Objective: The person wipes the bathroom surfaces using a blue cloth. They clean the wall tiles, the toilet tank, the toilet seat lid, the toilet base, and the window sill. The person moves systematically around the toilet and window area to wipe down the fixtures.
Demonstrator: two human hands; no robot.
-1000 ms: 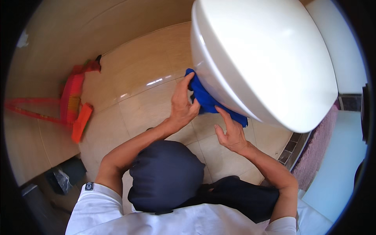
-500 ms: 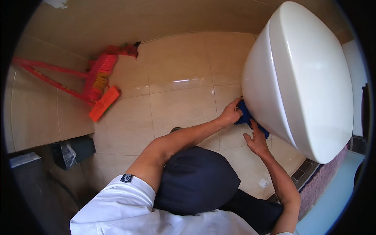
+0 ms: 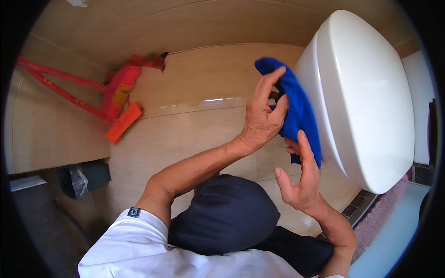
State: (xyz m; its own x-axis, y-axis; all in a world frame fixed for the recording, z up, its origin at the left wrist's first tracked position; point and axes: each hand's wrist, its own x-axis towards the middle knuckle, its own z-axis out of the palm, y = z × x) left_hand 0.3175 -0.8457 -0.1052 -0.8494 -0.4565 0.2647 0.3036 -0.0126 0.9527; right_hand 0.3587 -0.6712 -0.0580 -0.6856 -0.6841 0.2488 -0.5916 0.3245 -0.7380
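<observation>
My left hand [image 3: 262, 116] is raised and grips a blue cloth [image 3: 299, 104] by its upper part, fingers curled around the fabric. The cloth hangs beside the curved side of a white toilet [image 3: 366, 97] whose lid is down. Just below, my right hand [image 3: 299, 180] has its fingers on the cloth's lower edge, which it seems to pinch between two fingers while the thumb stands apart. A dark cap [image 3: 225, 213] and a white shirt [image 3: 139, 250] fill the lower middle of the view.
A red long-handled broom [image 3: 118, 99] lies on the beige tiled floor [image 3: 204, 125] at the left wall. A dark bin with a plastic liner [image 3: 81, 178] stands at lower left. A floor drain grate [image 3: 359, 204] and a purple mat [image 3: 387, 211] lie at lower right.
The cloth has come up from under the toilet bowl to beside its lid. Both hands rose with it, and the view turned so the toilet sits further right.
</observation>
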